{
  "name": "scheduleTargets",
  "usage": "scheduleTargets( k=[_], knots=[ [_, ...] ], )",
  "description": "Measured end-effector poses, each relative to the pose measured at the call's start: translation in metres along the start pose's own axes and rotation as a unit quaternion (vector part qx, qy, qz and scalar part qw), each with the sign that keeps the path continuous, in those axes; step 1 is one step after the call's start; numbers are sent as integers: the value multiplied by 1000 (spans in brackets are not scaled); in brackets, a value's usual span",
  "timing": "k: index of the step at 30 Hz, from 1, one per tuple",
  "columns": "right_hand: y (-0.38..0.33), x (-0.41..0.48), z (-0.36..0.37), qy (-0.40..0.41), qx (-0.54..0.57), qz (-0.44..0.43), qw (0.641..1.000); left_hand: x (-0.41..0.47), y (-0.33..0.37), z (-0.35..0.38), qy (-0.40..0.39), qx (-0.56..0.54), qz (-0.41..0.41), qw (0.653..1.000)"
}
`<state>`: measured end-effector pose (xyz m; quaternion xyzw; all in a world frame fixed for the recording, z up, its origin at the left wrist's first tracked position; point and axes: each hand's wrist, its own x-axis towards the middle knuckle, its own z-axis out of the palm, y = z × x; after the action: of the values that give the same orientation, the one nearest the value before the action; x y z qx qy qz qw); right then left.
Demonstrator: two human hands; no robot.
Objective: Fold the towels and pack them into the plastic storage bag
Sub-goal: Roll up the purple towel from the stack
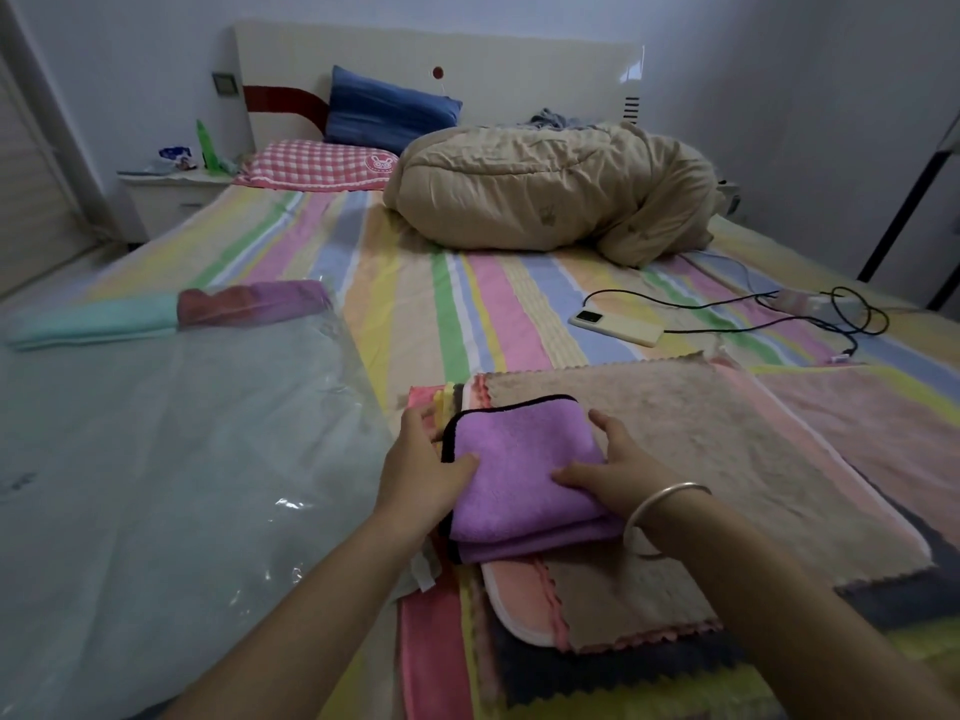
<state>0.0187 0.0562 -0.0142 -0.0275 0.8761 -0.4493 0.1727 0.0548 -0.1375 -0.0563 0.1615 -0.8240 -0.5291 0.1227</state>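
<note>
1. While your left hand [426, 475] and right hand [618, 472] each clasp one side of the folded purple towel [524, 475], thumbs on top, your grip holds only its edges. The layers could slide and the fold fall open as you lift.
2. That towel rests on the stack of unfolded towels [675, 459] on the bed [415, 304]. The plush pile may cling and drag the beige one along.
3. By your left wrist, a small white tag [423, 574] is too blurred to read.
4. To your left, the plastic storage bag [182, 459] lies flat, with folded towels [249, 304] showing through the film at its far end. The limp film could collapse and rumple the towel as it goes in.
5. Farther right, the phone [615, 327] and its cable [727, 304] sit well apart from your hands. No brand is legible.
6. At the headboard, the checked pillow [322, 163] carries a rabbit emblem, with no readable words.
</note>
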Motion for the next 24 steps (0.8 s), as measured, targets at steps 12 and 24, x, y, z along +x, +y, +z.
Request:
scheduleTargets(
  k=[12,24],
  knots=[
    [19,-24,-51,-71,-253,-153,953,-44,11,48,-199,406,240,859],
    [-28,-45,77,135,-528,23,838,-68,-2,-30,90,-38,280,955]
  ],
)
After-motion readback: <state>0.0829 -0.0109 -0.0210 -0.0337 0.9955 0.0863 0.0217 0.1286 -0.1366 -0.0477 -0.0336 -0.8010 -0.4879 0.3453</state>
